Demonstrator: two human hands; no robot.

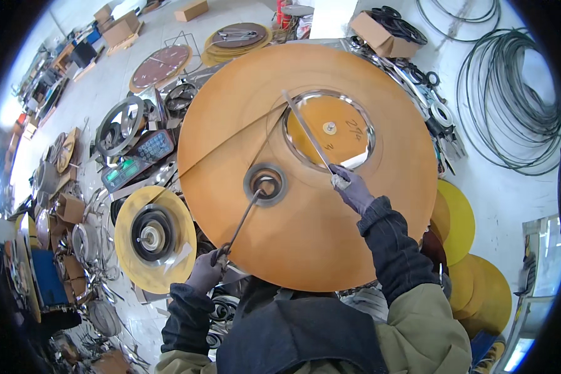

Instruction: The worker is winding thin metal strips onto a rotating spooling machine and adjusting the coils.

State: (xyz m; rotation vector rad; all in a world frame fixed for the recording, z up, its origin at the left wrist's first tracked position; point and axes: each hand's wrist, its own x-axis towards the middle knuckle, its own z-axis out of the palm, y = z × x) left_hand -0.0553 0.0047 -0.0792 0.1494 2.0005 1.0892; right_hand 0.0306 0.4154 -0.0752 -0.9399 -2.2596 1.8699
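Note:
A large round orange disc (230, 230) lies in front of me. My left hand (207, 272), in a grey glove, is closed round a thin dark rod (242, 221). The rod's far end sits inside a small steel ring (281, 194) on the disc. My right hand (355, 189), gloved too, is closed on the near end of a flat metal bar (306, 129). That bar slants up and left across the rim of a larger shiny ring (372, 144). A thin strip (230, 138) runs from near this ring's left side toward the lower left; another stretch leads down to the small ring.
A yellow reel (179, 234) with a dark coil stands at the left, below a device with a green display (123, 173). Tools and steel rings (441, 115) crowd the disc's right edge. Yellow discs (458, 221) lie lower right; coiled cable (474, 118) is on the floor.

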